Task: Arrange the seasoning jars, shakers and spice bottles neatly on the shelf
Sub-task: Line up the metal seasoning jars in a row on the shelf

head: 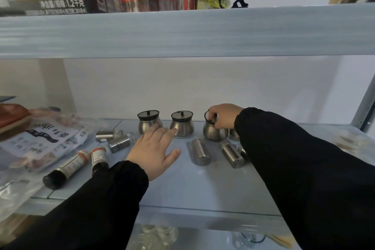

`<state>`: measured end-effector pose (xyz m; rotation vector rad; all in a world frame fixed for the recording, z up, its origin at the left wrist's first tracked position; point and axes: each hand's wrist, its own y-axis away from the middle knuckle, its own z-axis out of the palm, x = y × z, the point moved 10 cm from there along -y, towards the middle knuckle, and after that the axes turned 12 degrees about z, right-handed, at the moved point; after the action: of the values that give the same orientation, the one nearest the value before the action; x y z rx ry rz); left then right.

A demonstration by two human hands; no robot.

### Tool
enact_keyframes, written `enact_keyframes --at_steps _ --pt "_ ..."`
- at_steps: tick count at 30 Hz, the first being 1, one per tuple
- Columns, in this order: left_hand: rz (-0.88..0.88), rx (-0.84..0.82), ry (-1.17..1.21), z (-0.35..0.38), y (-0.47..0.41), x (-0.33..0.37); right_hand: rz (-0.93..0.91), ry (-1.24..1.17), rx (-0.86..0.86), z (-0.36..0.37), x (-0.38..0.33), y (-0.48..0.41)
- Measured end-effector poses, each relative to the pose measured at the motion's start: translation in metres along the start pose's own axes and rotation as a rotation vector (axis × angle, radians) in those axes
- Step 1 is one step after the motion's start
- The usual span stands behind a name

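Observation:
Three round steel seasoning jars with dark lids stand in a row at the back of the pale blue shelf [203,184]: a left jar [149,122], a middle jar [182,124] and a right jar [214,133]. My right hand [224,115] grips the lid and rim of the right jar. My left hand [155,149] is flat and spread, its fingertips touching the middle jar. Steel shakers lie on their sides: two at the left [108,135] [121,142], two at the right [199,151] [232,154]. Two dark spice bottles [68,167] [98,158] lie at the front left.
Plastic food bags [40,140] pile up on the shelf's left end. The upper shelf board [182,32] hangs close overhead with boxes and packets on it. A metal upright [365,107] stands at the right. Glass jars [154,235] show on the level below.

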<state>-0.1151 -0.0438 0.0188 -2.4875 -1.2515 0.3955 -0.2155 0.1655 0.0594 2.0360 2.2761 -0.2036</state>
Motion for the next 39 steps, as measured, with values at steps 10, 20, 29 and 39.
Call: enact_keyframes --at_steps 10,20,29,39 --pt "-0.005 0.011 0.002 -0.004 -0.001 -0.003 -0.015 -0.081 0.071 -0.005 -0.001 -0.001" --pt "0.012 -0.007 -0.015 -0.005 -0.003 -0.005 -0.023 -0.162 0.059 0.000 -0.011 0.002" --pt "0.028 -0.007 0.001 -0.001 -0.007 -0.013 -0.008 -0.213 0.080 0.000 -0.011 0.004" --pt "0.109 -0.054 0.013 -0.012 -0.040 -0.012 0.036 -0.233 0.106 -0.022 -0.015 0.031"
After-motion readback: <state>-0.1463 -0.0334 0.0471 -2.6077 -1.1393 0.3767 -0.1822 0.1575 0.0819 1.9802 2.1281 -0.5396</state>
